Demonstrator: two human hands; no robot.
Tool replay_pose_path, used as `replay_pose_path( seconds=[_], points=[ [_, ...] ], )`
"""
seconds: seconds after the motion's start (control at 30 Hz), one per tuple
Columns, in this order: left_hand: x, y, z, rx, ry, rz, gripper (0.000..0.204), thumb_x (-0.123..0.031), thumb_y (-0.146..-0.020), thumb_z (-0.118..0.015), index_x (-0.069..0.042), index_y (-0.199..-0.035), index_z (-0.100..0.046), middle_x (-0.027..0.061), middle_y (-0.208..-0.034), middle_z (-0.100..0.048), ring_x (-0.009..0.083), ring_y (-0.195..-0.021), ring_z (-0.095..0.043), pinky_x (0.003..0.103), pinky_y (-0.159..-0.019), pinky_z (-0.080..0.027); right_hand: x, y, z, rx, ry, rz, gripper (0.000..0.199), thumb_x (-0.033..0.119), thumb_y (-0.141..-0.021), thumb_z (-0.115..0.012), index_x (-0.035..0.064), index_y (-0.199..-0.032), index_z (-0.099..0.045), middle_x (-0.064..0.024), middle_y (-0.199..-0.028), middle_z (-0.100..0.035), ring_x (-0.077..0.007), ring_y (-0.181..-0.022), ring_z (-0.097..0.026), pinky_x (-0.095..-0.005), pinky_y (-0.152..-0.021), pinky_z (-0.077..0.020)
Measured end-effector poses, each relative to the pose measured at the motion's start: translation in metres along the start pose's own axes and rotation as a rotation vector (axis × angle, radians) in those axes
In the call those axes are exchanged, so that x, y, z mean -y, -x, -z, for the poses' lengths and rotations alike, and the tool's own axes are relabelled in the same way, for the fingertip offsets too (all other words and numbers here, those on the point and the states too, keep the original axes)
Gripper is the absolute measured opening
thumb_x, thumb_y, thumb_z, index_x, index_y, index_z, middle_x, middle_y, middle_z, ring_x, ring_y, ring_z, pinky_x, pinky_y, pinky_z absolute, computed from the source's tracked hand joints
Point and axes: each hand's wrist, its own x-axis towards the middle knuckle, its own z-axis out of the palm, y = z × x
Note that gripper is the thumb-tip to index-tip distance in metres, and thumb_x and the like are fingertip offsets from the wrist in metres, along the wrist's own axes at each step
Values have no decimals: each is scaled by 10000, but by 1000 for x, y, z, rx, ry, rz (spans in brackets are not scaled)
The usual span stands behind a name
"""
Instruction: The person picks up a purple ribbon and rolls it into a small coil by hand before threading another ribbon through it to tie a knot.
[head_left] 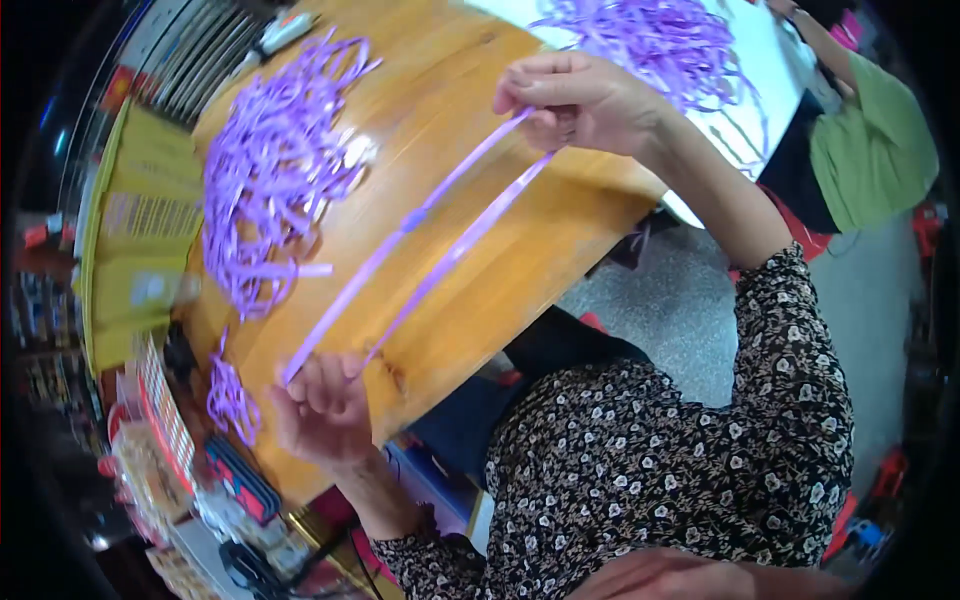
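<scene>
A purple ribbon (352, 291) is stretched in a long loop between my two hands, above the wooden table. Its two strands run side by side, and one has a darker spot, perhaps a knot, near its middle. At the lower left, my left hand (328, 408) is closed round one end of the loop. My right hand (590, 105), higher up and farther right, grips the other end with curled fingers. Left of the ribbon lies a big tangled heap of purple ribbons (265, 175), and a smaller bunch of ribbons (232, 400) rests near my left hand.
The wooden table (440, 75) spans the middle. Another purple ribbon pile (660, 45) lies on a white surface at the back right, where a person in a green garment (875, 145) is. A yellow crate (145, 250) stands at the left edge, with a dark blue case (240, 480) below it.
</scene>
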Motion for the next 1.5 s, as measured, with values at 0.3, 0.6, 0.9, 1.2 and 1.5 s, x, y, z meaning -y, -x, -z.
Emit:
replay_pose_path(
  seconds=[0.3,0.6,0.9,1.2,1.5],
  points=[
    [40,-48,-44,24,-114,-11,403,-297,-893,-518,-15,-1164,-423,54,-958,-475,149,-812,-448,334,-774,-356,35,36,55,-91,-99,165,192,194,-885,-559,14,-939,-599,18,-698,-525,-47,-603,-441,-207,-561,-350],
    [49,-65,-36,42,-237,59,497,-197,-884,-535,26,-1292,-362,105,-1101,-501,178,-899,-493,333,-794,-406,128,39,77,-247,188,584,284,140,-838,-604,18,-1094,-576,-52,-1005,-599,-128,-828,-558,-229,-700,-445],
    [38,-52,-11,-113,-156,106,280,-106,-896,-507,7,-1151,-498,55,-898,-527,133,-739,-479,288,-681,-409,101,-4,143,-771,2164,-40,253,246,-827,-566,129,-1047,-612,-120,-951,-613,-315,-902,-588,-428,-742,-445],
    [25,-29,7,-306,-394,-18,124,-93,-897,-505,19,-938,-541,39,-797,-513,118,-690,-474,261,-634,-393,3,-44,42,-199,1577,668,191,147,-786,-627,38,-943,-614,-125,-911,-613,-308,-840,-578,-378,-727,-457],
    [24,-20,-5,-318,-599,-109,129,-101,-904,-512,11,-869,-565,21,-743,-537,78,-650,-489,204,-623,-402,-53,-93,-88,154,1228,758,130,136,-794,-641,41,-879,-619,-88,-784,-622,-246,-721,-598,-335,-644,-463]
  ],
)
